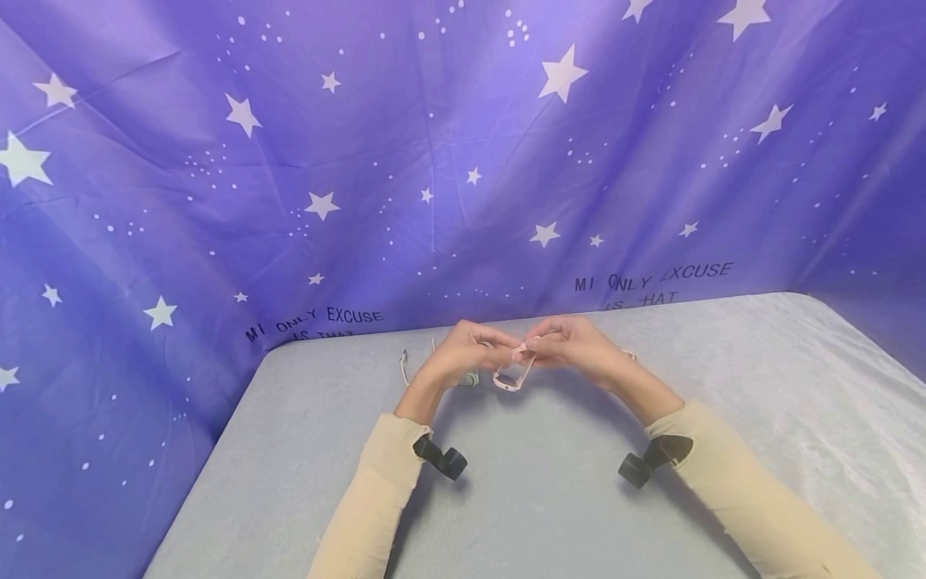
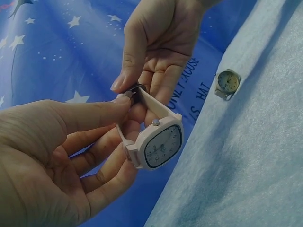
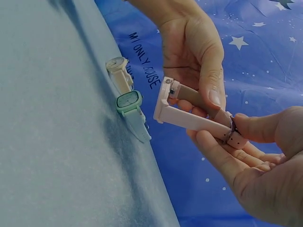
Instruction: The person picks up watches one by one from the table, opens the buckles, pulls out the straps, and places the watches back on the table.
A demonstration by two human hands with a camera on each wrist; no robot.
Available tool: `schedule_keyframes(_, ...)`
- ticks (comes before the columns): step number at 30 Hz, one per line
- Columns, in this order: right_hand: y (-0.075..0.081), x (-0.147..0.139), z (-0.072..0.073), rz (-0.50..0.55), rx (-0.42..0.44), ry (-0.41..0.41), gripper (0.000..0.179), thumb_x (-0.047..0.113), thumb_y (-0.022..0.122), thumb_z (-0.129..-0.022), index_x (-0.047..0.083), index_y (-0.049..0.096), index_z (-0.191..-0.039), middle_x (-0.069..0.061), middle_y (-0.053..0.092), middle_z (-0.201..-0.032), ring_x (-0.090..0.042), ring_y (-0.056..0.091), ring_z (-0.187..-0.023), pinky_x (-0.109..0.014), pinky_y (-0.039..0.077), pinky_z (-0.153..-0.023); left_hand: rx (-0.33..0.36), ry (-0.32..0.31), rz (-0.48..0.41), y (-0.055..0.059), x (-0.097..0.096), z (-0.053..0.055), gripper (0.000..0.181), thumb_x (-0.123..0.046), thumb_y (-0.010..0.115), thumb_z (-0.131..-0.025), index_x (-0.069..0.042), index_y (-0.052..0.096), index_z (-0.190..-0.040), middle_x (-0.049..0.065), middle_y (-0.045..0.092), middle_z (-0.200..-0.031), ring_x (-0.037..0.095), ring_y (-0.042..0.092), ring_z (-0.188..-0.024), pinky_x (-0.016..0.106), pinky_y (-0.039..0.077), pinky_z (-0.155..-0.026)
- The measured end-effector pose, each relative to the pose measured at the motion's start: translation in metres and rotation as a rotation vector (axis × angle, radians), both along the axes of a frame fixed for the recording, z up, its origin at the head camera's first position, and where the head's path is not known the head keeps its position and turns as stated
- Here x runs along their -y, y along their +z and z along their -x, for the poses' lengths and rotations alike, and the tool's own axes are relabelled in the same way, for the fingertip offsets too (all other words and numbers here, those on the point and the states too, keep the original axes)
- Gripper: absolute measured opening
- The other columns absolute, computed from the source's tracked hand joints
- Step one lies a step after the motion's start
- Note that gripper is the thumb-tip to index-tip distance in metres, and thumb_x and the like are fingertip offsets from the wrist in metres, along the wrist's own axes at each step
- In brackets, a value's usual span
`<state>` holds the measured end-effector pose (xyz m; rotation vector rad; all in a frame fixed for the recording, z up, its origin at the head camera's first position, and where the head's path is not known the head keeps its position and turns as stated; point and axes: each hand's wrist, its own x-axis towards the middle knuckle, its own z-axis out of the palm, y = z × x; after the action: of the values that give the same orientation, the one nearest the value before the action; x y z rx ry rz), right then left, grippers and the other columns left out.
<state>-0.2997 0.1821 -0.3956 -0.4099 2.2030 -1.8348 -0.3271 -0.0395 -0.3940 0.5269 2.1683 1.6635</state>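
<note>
Both hands hold a pale pink square-faced wristwatch [image 1: 508, 384] above the table, its strap looped and its case hanging below the fingers. My left hand [image 1: 463, 354] pinches one part of the strap between thumb and fingers. At the dark buckle [image 3: 232, 128], the thumb and fingers of my right hand [image 1: 582, 347] grip the other strap part. In the right wrist view the strap end, with small holes, passes through the buckle. The white dial [image 2: 163, 147] with dark numerals faces outward in the left wrist view.
A mint-green watch [image 3: 129, 100] and a beige-strapped watch [image 3: 118, 66] lie side by side on the table, left of the hands. Another watch [image 2: 228, 82] lies to the right, mostly hidden behind my right hand in the head view. A purple star-printed curtain [image 1: 434, 161] hangs behind the grey-covered table [image 1: 535, 498].
</note>
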Motion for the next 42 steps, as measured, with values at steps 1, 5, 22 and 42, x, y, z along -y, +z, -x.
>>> schedule_keyframes(1,0.0,0.0,0.0,0.016,0.006,0.001,0.028,0.009,0.062,-0.099,-0.011,0.057,-0.119,-0.019,0.076,-0.108,-0.019,0.076,-0.095,-0.038,0.06,-0.096,0.002,0.0,-0.003,0.0,0.0,0.0,0.027,-0.007,0.078,-0.085,0.002,0.076,-0.11,0.015,0.076,-0.116,0.018,0.073,-0.096,0.038,0.062,-0.089)
schedule_keyframes(5,-0.001,-0.001,0.0,0.089,0.031,0.012,0.023,0.006,0.056,-0.102,-0.01,0.053,-0.118,-0.017,0.076,-0.108,-0.016,0.075,-0.096,-0.039,0.058,-0.098,0.008,0.0,-0.02,0.0,0.001,0.0,0.029,-0.006,0.078,-0.084,0.002,0.076,-0.112,0.016,0.076,-0.115,0.019,0.074,-0.095,0.04,0.062,-0.091)
schedule_keyframes(22,0.002,-0.001,0.001,0.167,0.061,0.044,0.025,0.008,0.041,-0.108,-0.007,0.044,-0.127,-0.013,0.072,-0.112,-0.017,0.074,-0.101,-0.041,0.055,-0.103,0.006,0.005,-0.055,0.001,0.002,0.002,0.029,-0.004,0.077,-0.086,0.004,0.074,-0.114,0.018,0.076,-0.114,0.048,0.069,-0.109,0.05,0.059,-0.096)
schedule_keyframes(42,0.011,0.002,-0.006,0.085,-0.05,-0.029,0.027,0.014,0.046,-0.109,-0.01,0.043,-0.121,-0.034,0.063,-0.127,-0.016,0.074,-0.103,-0.038,0.057,-0.1,-0.057,-0.034,-0.019,0.002,0.001,0.002,0.036,-0.01,0.077,-0.087,-0.005,0.069,-0.121,0.013,0.073,-0.103,0.033,0.068,-0.098,0.052,0.059,-0.091)
